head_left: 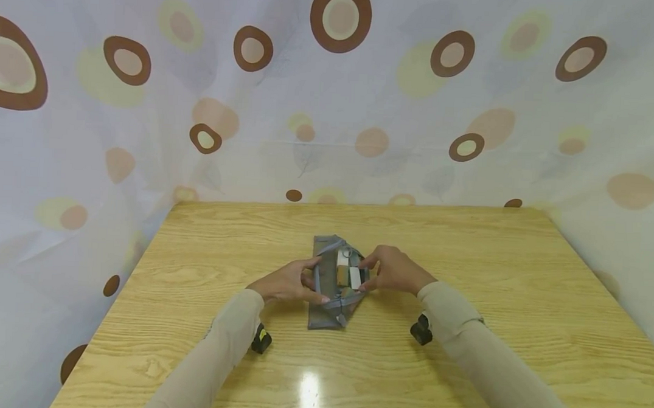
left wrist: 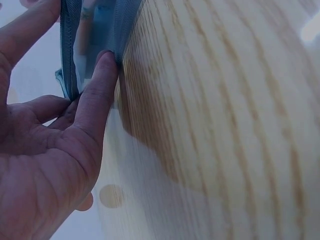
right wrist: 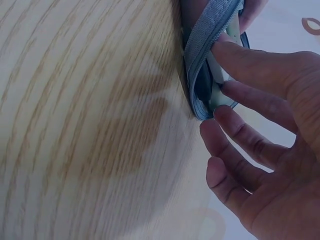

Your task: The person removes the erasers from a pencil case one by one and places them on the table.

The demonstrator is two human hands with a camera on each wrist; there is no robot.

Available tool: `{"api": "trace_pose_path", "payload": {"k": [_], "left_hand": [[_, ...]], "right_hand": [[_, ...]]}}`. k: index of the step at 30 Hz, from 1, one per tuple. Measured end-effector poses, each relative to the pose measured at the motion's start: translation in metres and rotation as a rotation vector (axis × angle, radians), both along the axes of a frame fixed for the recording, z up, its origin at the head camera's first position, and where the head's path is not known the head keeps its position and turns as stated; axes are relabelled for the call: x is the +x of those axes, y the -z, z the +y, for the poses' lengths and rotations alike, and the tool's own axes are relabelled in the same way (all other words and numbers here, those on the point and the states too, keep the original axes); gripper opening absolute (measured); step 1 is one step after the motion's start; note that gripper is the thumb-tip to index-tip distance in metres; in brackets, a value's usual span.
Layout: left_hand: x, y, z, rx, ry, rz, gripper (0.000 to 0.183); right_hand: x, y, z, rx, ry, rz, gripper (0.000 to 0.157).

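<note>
A grey zippered pouch lies on the wooden table with its mouth spread open. Inside it are a white-and-tan block and a small white block, which looks like an eraser. My left hand grips the pouch's left side, and in the left wrist view its thumb presses the zipper edge. From the right, my right hand reaches into the mouth and pinches the small white block between thumb and forefinger. Its other fingers hang loosely beside the pouch in the right wrist view. Deeper contents are hidden.
The wood-grain table extends on every side of the pouch. Behind it and along both sides hangs a pale cloth with brown and peach circles. Each wrist carries a small black camera.
</note>
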State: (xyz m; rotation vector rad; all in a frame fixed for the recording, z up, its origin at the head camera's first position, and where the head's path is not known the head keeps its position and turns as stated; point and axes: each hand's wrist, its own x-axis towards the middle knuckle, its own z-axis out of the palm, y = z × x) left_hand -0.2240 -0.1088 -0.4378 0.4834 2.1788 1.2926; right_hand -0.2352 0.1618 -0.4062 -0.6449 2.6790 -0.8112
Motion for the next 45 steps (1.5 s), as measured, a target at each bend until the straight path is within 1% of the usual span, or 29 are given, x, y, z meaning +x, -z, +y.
{"api": "trace_pose_path", "payload": {"k": [11, 21, 31, 39, 45], "left_hand": [[0.000, 0.002, 0.000, -0.011, -0.010, 0.000, 0.103], [-0.001, 0.001, 0.001, -0.009, -0.024, -0.014, 0.103], [0.000, 0.001, 0.002, 0.021, -0.013, -0.027, 0.102], [0.000, 0.000, 0.002, 0.011, -0.007, -0.015, 0.102], [-0.001, -0.002, 0.001, -0.002, -0.007, -0.018, 0.103]], "right_hand": [[-0.003, 0.004, 0.000, -0.006, -0.009, -0.029, 0.049], [-0.005, 0.000, -0.001, 0.020, -0.064, 0.023, 0.049], [-0.010, 0.003, -0.001, 0.014, -0.096, -0.026, 0.051], [-0.012, 0.005, -0.001, -0.001, -0.125, 0.013, 0.048], [-0.012, 0.004, -0.002, 0.018, -0.103, 0.026, 0.051]]}}
